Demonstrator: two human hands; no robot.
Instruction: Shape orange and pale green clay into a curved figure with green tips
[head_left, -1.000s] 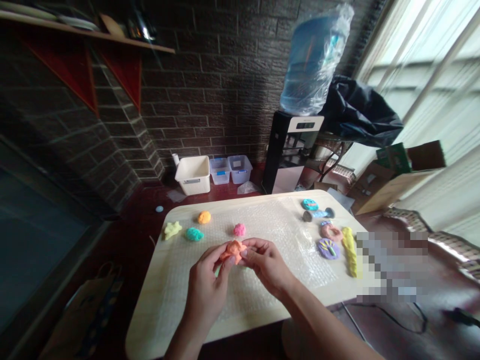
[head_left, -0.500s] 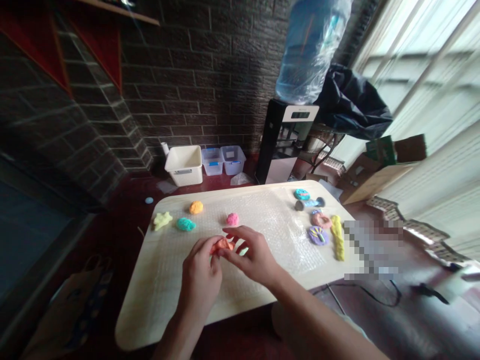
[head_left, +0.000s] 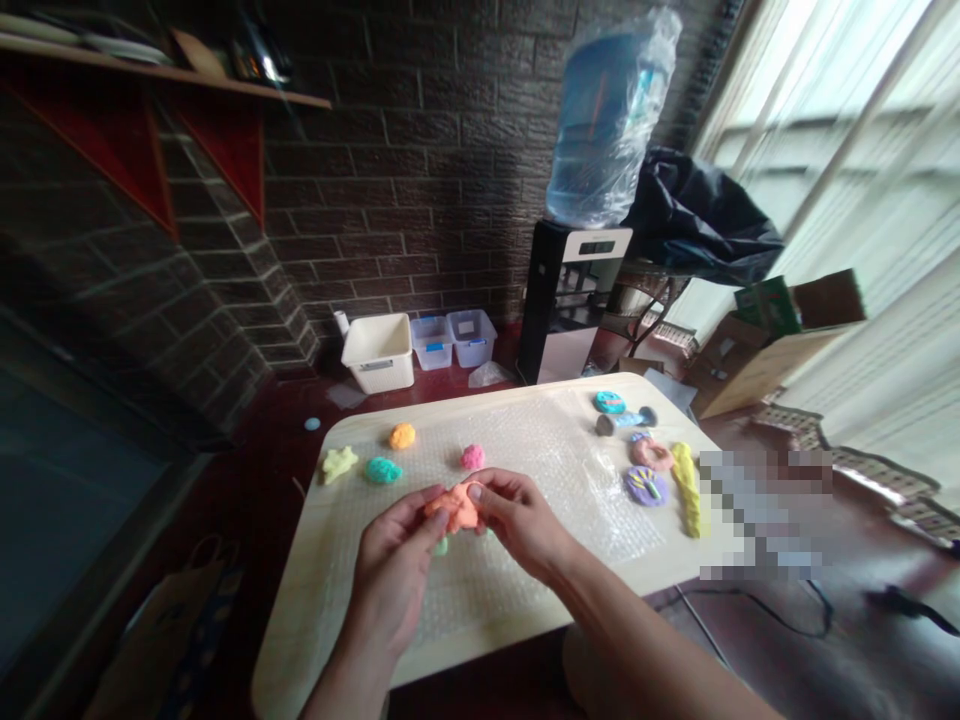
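Both my hands hold a lump of orange clay [head_left: 456,506] above the pale wooden table [head_left: 300,620]. My left hand [head_left: 394,565] pinches its left side with thumb and fingers. My right hand [head_left: 517,520] grips its right side, fingers curled. A small green bit [head_left: 441,546] shows just under the clay. A sheet of bubble wrap [head_left: 525,450] covers the table's middle beneath the hands.
Small clay shapes lie on the table: yellow star [head_left: 339,462], teal lump [head_left: 382,470], orange ball [head_left: 402,436], pink ball [head_left: 472,457] and several figures at the right [head_left: 646,486]. Behind stand a water dispenser [head_left: 574,300], plastic bins [head_left: 379,352] and cardboard boxes [head_left: 780,345].
My hands have kept working the orange clay between them; the right fingers, spread half a second ago, now curl onto it. The view shifted slightly.
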